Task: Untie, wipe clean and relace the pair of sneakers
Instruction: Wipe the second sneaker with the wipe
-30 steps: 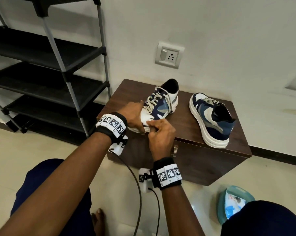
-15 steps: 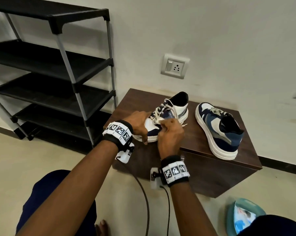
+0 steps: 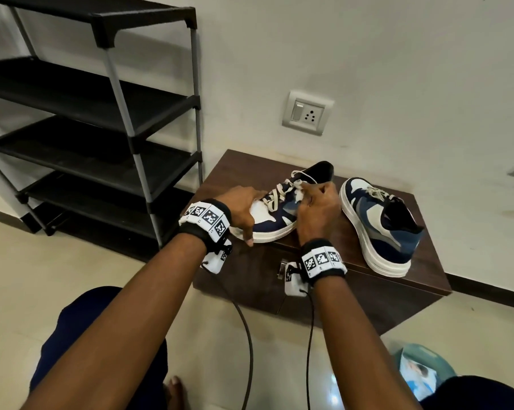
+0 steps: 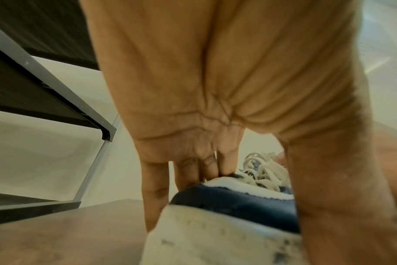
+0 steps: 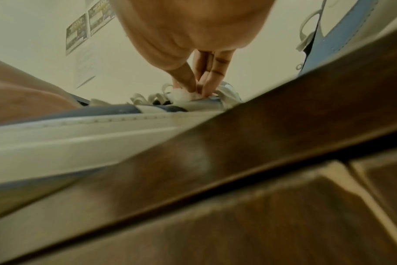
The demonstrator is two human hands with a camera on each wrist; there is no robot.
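While gripping the near sneaker's (image 3: 275,218) toe on the table (image 3: 238,170), left hand (image 3: 244,207) fingers (image 4: 154,190) curled round it; right hand (image 3: 317,211) fingers (image 5: 212,78) pinching a white wipe (image 5: 181,96) against its laces (image 3: 279,192). Other sneaker (image 3: 379,226) just beside, on its side.

Cabinet (image 3: 427,263) of dark wood-grain, faintly sheened; sneaker (image 3: 276,223) with a smooth rubbery sole, woven cloth laces (image 3: 275,198); glossy floor tiles (image 3: 57,279).
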